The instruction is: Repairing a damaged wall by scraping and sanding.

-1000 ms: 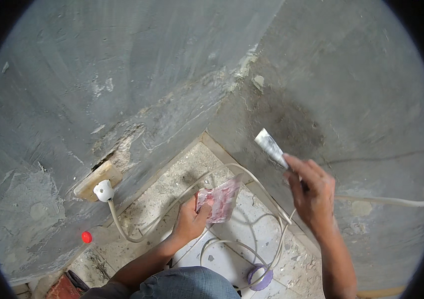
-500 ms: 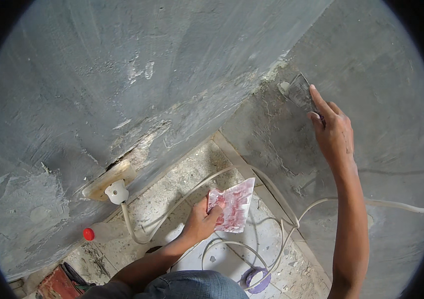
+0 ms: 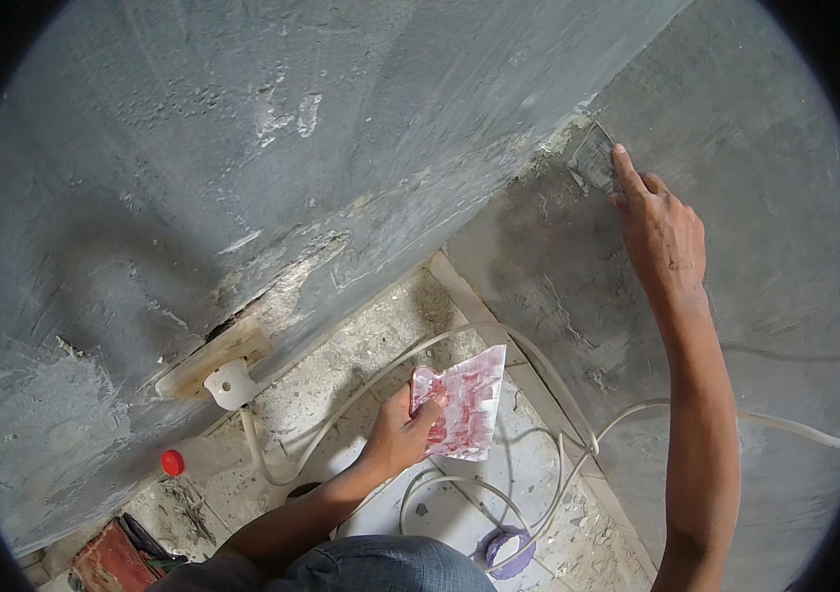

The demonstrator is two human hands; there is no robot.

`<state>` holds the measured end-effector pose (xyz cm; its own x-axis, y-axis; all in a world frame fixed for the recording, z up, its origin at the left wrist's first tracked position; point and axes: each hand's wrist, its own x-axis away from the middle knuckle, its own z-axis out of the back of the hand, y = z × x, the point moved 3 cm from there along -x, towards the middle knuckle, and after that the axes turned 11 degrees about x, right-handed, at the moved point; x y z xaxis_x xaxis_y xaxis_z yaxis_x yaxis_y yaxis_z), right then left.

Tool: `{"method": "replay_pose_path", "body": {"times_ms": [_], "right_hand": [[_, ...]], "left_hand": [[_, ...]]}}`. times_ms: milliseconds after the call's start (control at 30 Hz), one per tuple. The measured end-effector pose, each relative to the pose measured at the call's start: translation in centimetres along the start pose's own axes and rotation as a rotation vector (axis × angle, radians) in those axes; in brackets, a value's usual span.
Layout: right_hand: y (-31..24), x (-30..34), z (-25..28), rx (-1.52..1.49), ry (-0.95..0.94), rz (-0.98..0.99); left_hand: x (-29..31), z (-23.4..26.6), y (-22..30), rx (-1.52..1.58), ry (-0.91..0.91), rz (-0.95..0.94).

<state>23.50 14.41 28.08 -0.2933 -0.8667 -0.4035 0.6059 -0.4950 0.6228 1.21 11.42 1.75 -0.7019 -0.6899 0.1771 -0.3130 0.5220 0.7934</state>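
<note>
My right hand (image 3: 667, 237) grips a putty knife, its index finger stretched along the back of the blade. The thin grey blade (image 3: 595, 161) lies against the right-hand grey wall, close to the corner with crumbly plaster (image 3: 563, 138). The knife's handle is mostly hidden by my fingers. Lower down, my left hand (image 3: 398, 436) holds a flat plastic spreader (image 3: 469, 407), red with whitish smears and a pale straight edge. My thumb presses on its face, and it hangs above the floor, apart from both walls.
A white plug (image 3: 230, 385) sits in a socket on the left wall, beneath a cracked, flaking patch (image 3: 287, 296). Its pale cable (image 3: 420, 347) loops over the dusty tiled floor. A purple lid-like ring (image 3: 511, 555), a red cap (image 3: 172, 463) and a reddish block (image 3: 114, 564) lie low down.
My right hand has moved the putty knife up the wall, nearer the corner. The pale lump beside the blade no longer shows. My left hand and the spreader stay nearly still.
</note>
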Motion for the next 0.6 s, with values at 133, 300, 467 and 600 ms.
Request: {"method": "replay_pose_path", "body": {"times_ms": [133,300,467,600], "right_hand": [[0.1,0.4,0.4,0.112,0.002,0.011],[0.9,1.7,1.8,0.198,-0.050,-0.004],[0.9,1.9,2.1,0.070,0.012,-0.005],[-0.9,0.3,0.5,0.051,-0.022,0.048]], "left_hand": [[0.0,0.6,-0.3,0.017,0.017,0.035],[-0.3,1.8,0.0,-0.028,0.032,-0.005],[0.0,1.6,0.2,0.003,0.035,0.045],[0.1,0.9,0.1,-0.008,-0.010,-0.024]]}}
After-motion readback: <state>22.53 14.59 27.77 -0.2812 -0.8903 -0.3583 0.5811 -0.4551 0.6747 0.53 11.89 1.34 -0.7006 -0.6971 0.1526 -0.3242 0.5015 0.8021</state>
